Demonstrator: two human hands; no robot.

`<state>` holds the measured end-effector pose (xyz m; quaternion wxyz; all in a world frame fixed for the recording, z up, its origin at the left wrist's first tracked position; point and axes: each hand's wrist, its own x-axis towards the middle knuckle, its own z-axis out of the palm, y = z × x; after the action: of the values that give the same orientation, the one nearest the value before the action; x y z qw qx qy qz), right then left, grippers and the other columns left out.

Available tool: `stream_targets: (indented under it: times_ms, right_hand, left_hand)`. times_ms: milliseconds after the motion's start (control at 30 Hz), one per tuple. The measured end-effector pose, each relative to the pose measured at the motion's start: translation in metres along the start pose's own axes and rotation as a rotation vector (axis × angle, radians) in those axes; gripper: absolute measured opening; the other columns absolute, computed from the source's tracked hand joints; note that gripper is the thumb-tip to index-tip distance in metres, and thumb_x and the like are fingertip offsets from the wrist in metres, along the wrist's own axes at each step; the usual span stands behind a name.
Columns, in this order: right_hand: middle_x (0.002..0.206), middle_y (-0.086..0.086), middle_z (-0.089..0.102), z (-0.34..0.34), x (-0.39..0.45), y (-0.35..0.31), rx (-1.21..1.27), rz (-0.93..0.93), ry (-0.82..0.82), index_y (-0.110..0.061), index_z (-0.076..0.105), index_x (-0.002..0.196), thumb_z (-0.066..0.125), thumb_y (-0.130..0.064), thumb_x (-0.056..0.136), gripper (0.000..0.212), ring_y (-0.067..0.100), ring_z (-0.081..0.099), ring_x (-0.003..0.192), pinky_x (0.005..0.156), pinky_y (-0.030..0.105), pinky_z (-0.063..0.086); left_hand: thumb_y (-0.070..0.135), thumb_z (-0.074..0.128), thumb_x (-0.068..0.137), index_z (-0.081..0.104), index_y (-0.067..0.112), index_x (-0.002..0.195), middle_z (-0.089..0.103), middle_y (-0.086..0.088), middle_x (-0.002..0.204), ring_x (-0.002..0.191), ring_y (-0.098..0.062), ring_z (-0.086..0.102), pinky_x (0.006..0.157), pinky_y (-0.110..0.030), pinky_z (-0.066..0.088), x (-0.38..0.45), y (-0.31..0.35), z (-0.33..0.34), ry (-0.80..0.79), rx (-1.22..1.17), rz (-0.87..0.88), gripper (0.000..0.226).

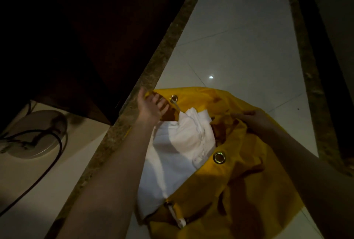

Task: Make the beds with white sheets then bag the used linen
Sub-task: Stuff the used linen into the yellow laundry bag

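Yellow bag (pixel 239 162) sits on the tiles at six o'clock, white linen (pixel 178 143) bulging from its mouth. Left hand (pixel 151 107) grips the rim at ten o'clock, right hand (pixel 254 118) pinches it at two. Risk: that loose linen spills over the low rim if either grip slackens.
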<state>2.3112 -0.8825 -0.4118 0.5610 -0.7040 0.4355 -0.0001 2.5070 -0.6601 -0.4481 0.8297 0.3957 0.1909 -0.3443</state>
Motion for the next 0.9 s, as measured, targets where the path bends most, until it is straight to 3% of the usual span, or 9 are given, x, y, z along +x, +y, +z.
stream_targets:
  times_ms: [200, 300, 367, 433, 500, 600, 667, 767, 900]
  right_hand:
    - [0.064, 0.008, 0.065, 0.002, -0.004, -0.024, 0.211, 0.024, -0.08, 0.002, 0.065, 0.089, 0.068, -0.016, 0.086, 0.018, 0.013, 0.062, 0.051, 0.047, 0.02, 0.05]
    - [0.073, 0.011, 0.066, 0.003, -0.008, -0.031, 0.209, 0.016, -0.066, 0.004, 0.066, 0.1, 0.069, -0.018, 0.085, 0.027, 0.016, 0.063, 0.059, 0.052, 0.023, 0.051]
    - [0.076, 0.013, 0.068, 0.001, -0.011, -0.029, 0.209, 0.031, -0.072, 0.004, 0.067, 0.101, 0.069, -0.018, 0.085, 0.027, 0.02, 0.064, 0.065, 0.058, 0.027, 0.053]
    - [0.073, 0.011, 0.068, 0.0, -0.013, -0.023, 0.222, 0.076, -0.086, 0.0, 0.067, 0.097, 0.066, -0.017, 0.087, 0.019, 0.021, 0.064, 0.064, 0.061, 0.029, 0.052]
    - [0.083, 0.015, 0.067, 0.003, -0.017, -0.019, 0.256, 0.123, -0.103, -0.002, 0.067, 0.096, 0.064, -0.017, 0.089, 0.016, 0.026, 0.063, 0.073, 0.067, 0.034, 0.05]
    - [0.092, 0.017, 0.067, 0.008, -0.018, -0.02, 0.292, 0.157, -0.122, -0.002, 0.066, 0.101, 0.063, -0.018, 0.09, 0.02, 0.027, 0.063, 0.079, 0.067, 0.035, 0.054]
    - [0.091, 0.016, 0.067, 0.009, -0.018, -0.025, 0.302, 0.155, -0.122, -0.002, 0.065, 0.101, 0.063, -0.019, 0.09, 0.021, 0.027, 0.064, 0.079, 0.063, 0.034, 0.053]
    - [0.097, 0.017, 0.068, 0.01, -0.018, -0.037, 0.308, 0.15, -0.143, -0.004, 0.065, 0.106, 0.061, -0.024, 0.091, 0.025, 0.028, 0.065, 0.084, 0.067, 0.036, 0.051]
    - [0.103, 0.019, 0.067, 0.01, -0.019, -0.05, 0.298, 0.163, -0.187, -0.005, 0.064, 0.111, 0.059, -0.032, 0.091, 0.034, 0.031, 0.065, 0.092, 0.07, 0.036, 0.051]
  left_hand:
    - [0.052, 0.032, 0.097, 0.029, 0.021, 0.151, 0.034, -0.005, 0.154, 0.141, -0.028, 0.032, 0.101, -0.041, 0.033, -0.015, 0.016, 0.015, 0.031, -0.427, 0.138, 0.062]
    - [0.056, 0.025, 0.099, 0.032, 0.016, 0.15, 0.038, -0.007, 0.152, 0.139, -0.026, 0.036, 0.105, -0.037, 0.03, -0.021, -0.02, 0.003, 0.066, 0.076, 0.008, 0.065]
    - [0.054, 0.029, 0.099, 0.039, 0.009, 0.145, 0.05, -0.008, 0.14, 0.125, -0.023, 0.049, 0.096, -0.033, 0.036, -0.027, -0.042, -0.009, 0.081, 0.428, -0.072, 0.065]
    - [0.052, 0.033, 0.099, 0.047, 0.006, 0.138, 0.061, -0.007, 0.119, 0.104, -0.019, 0.056, 0.082, -0.031, 0.039, -0.031, -0.048, -0.005, 0.047, 0.472, -0.113, 0.062]
    - [0.053, 0.034, 0.097, 0.051, 0.008, 0.134, 0.063, -0.006, 0.114, 0.097, -0.018, 0.057, 0.083, -0.032, 0.039, -0.027, -0.039, 0.008, 0.002, 0.377, -0.131, 0.061]
    - [0.048, 0.039, 0.096, 0.042, 0.013, 0.144, 0.053, -0.009, 0.14, 0.116, -0.02, 0.052, 0.104, -0.039, 0.031, -0.016, -0.012, 0.032, 0.001, 0.125, -0.016, 0.059]
    - [0.043, 0.038, 0.097, 0.041, 0.011, 0.142, 0.051, -0.006, 0.14, 0.127, -0.019, 0.047, 0.108, -0.037, 0.025, -0.022, 0.004, 0.041, 0.016, -0.036, 0.048, 0.055]
    - [0.037, 0.04, 0.098, 0.047, 0.01, 0.131, 0.052, -0.007, 0.135, 0.132, -0.024, 0.045, 0.107, -0.04, 0.031, -0.035, 0.014, 0.036, 0.002, -0.285, 0.092, 0.043]
    - [0.036, 0.044, 0.097, 0.043, 0.007, 0.139, 0.051, -0.01, 0.139, 0.131, -0.029, 0.046, 0.103, -0.041, 0.036, -0.034, 0.036, 0.024, 0.05, -0.471, 0.132, 0.051]
